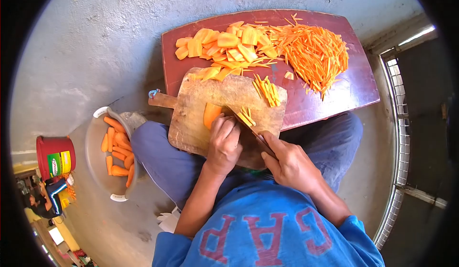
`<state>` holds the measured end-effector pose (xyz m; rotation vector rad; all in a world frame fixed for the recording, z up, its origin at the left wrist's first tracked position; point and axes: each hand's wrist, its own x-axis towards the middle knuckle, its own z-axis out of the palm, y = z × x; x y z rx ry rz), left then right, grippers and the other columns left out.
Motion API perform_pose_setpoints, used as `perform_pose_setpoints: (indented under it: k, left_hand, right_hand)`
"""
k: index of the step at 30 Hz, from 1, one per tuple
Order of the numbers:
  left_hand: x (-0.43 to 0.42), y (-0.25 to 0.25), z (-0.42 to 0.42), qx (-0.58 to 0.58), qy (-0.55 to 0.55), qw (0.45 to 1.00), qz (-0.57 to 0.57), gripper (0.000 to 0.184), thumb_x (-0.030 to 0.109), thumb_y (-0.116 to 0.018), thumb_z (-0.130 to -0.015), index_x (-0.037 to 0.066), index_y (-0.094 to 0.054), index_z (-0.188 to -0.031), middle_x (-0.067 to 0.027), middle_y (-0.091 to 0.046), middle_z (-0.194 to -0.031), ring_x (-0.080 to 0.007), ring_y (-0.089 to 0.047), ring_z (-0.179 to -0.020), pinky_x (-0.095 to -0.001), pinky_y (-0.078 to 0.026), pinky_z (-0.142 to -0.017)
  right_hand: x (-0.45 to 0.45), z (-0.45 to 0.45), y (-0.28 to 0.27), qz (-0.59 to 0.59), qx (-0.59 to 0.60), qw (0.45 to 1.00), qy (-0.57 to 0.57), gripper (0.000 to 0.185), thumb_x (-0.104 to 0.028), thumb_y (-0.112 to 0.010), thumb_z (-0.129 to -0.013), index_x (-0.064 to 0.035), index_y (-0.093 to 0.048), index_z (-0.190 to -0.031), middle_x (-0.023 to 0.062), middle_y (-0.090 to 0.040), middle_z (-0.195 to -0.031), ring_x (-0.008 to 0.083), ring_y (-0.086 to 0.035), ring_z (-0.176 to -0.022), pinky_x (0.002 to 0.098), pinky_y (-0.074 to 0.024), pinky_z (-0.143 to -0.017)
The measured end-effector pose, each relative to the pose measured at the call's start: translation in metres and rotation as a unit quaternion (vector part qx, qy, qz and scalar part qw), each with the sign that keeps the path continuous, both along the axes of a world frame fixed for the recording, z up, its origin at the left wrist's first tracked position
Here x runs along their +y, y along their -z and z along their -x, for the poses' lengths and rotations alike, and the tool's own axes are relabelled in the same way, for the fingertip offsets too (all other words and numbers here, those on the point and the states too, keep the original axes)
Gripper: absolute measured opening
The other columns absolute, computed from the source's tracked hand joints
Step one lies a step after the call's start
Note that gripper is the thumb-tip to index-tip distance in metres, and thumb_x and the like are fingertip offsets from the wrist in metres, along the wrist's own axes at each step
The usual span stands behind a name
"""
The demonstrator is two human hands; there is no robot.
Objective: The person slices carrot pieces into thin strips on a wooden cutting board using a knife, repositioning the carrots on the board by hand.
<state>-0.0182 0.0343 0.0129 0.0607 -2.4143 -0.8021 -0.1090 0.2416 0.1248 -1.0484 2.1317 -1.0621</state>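
Observation:
A wooden cutting board (196, 123) lies tilted at the near edge of the red table (356, 83). My left hand (224, 140), fingers curled, presses a flat carrot slice (211, 115) on the board. In my right hand (291, 162) is a knife (245, 122), its blade pointing up and left, close beside my left fingers. Cut carrot strips (247, 117) lie right by the blade. Another bunch of strips (267, 91) rests at the board's upper right. Beyond the board are a heap of carrot slices (227, 40) and a large pile of thin strips (315, 52).
A grey tub (91, 147) of peeled carrots stands on the floor at left, beside my knee. Farther left are a red bucket (44, 158) and another person (50, 197). A wall (95, 42) rises behind the table. A metal-framed screen (403, 138) stands at right.

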Motion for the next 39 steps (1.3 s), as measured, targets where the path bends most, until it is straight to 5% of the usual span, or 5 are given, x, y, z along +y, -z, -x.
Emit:
perform_pose_setpoints:
  k: [16, 26, 30, 34, 39]
  left_hand:
    - [0.002, 0.0, 0.002, 0.0, -0.012, 1.0, -0.012, 0.037, -0.01, -0.068, -0.078, -0.007, -0.076, -0.114, -0.0216, -0.072, -0.117, -0.0456, -0.069, -0.116, -0.0586, -0.056, -0.116]
    - [0.003, -0.013, 0.0, 0.063, -0.102, 0.981, -0.151, 0.02, -0.014, -0.079, -0.09, -0.003, -0.079, -0.107, -0.0156, -0.076, -0.103, -0.0376, -0.074, -0.1, -0.0453, -0.062, -0.091]
    - [0.001, -0.013, 0.002, 0.061, -0.085, 0.986, -0.127, 0.017, -0.012, -0.08, -0.091, -0.001, -0.079, -0.104, -0.0144, -0.076, -0.102, -0.036, -0.073, -0.096, -0.0448, -0.061, -0.089]
    - [0.002, -0.011, 0.005, 0.042, -0.074, 0.991, -0.108, 0.012, -0.01, -0.081, -0.093, -0.002, -0.081, -0.102, -0.0142, -0.078, -0.1, -0.0322, -0.074, -0.094, -0.0414, -0.061, -0.086]
    - [0.003, -0.013, 0.006, 0.025, -0.059, 0.994, -0.084, 0.013, -0.008, -0.082, -0.091, 0.0, -0.081, -0.102, -0.0133, -0.078, -0.101, -0.0336, -0.073, -0.093, -0.0443, -0.06, -0.088]
  right_hand:
    - [0.007, -0.004, 0.002, 0.028, 0.022, 0.999, 0.027, 0.051, -0.006, -0.074, -0.106, 0.0065, -0.059, -0.153, 0.0336, -0.077, -0.115, 0.0524, -0.079, -0.103, 0.0523, -0.0626, -0.086]
    - [0.014, 0.005, -0.008, 0.004, -0.099, 0.995, 0.019, 0.049, -0.009, -0.072, -0.108, 0.0061, -0.061, -0.153, 0.0379, -0.074, -0.113, 0.0533, -0.077, -0.105, 0.0518, -0.0603, -0.089]
    - [0.022, 0.034, 0.018, 0.044, -0.047, 0.998, 0.01, 0.044, -0.013, -0.07, -0.11, 0.0038, -0.067, -0.15, 0.0324, -0.079, -0.12, 0.0494, -0.079, -0.112, 0.0475, -0.0619, -0.097]
    - [0.028, 0.092, 0.024, -0.027, -0.081, 0.992, 0.093, 0.05, -0.019, -0.07, -0.114, 0.0032, -0.065, -0.159, 0.006, -0.079, -0.101, 0.0157, -0.073, -0.087, 0.0361, -0.0615, -0.08]
    - [0.028, 0.156, 0.033, 0.024, 0.035, 0.988, 0.146, 0.034, -0.017, -0.072, -0.111, 0.0023, -0.072, -0.139, 0.0194, -0.074, -0.097, 0.024, -0.07, -0.085, 0.0415, -0.058, -0.079]
